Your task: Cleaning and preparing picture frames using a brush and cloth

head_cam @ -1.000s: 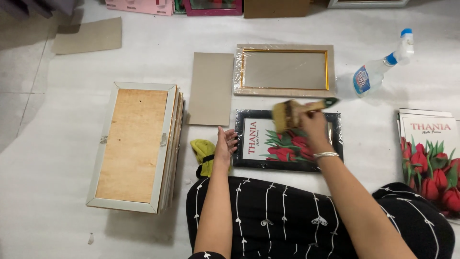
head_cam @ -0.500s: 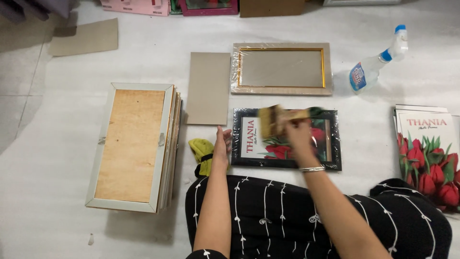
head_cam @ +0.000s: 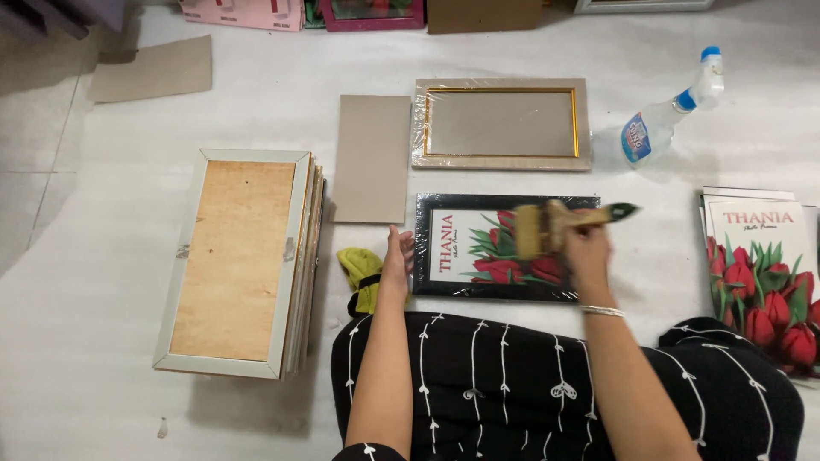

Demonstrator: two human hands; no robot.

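Note:
A black-framed picture of red tulips [head_cam: 478, 248] lies flat on the white floor in front of me. My right hand [head_cam: 585, 248] grips a wide paintbrush [head_cam: 547, 226] with a wooden handle, its bristles resting on the picture's upper middle. My left hand [head_cam: 397, 256] presses its fingers against the picture's left edge. A yellow-green cloth [head_cam: 360, 275] lies just left of that hand.
A gold-trimmed frame wrapped in plastic [head_cam: 500, 124] lies behind the picture, with a grey card board [head_cam: 371, 158] to its left. A stack of frames, backs up, [head_cam: 235, 260] sits at left. A spray bottle [head_cam: 670, 111] and tulip prints [head_cam: 760, 273] are at right.
My right hand swept the brush leftward across the picture, then back toward the right. My left hand stayed on the picture's left edge.

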